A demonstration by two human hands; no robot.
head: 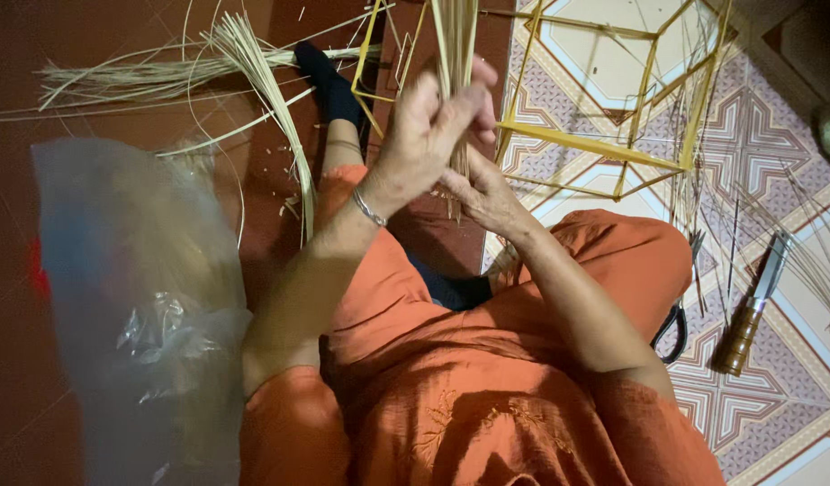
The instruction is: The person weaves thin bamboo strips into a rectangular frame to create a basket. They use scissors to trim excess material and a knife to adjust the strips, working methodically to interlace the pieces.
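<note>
Patterned floor tiles (757, 135) on the right are meeting a dark reddish-brown floor (91, 36) on the left, and the person is sitting across that line in orange clothing. The left hand (424, 135) is closing its fingers around a thin bundle of pale straw-coloured bamboo strips (455, 45) that is standing nearly upright; the right hand (487, 193) is pressing against the same bundle from below, fingers curled round it, the two hands touching. The bundle is running up past the picture's top edge. Just beside the hands, to the right, a yellow bamboo-stick frame of angular shape (613, 148) is lying on the tiles, crowding that side. Farther right, a knife with a brown wooden handle (748, 315) and black-handled scissors (674, 328) are lying near the knee, loose slivers crossing them. To the left, a fanned sheaf of long pale bamboo strips (208, 67) is spreading over the dark floor, and a crumpled clear plastic bag (136, 306) is filling the lower left, near the left elbow.
</note>
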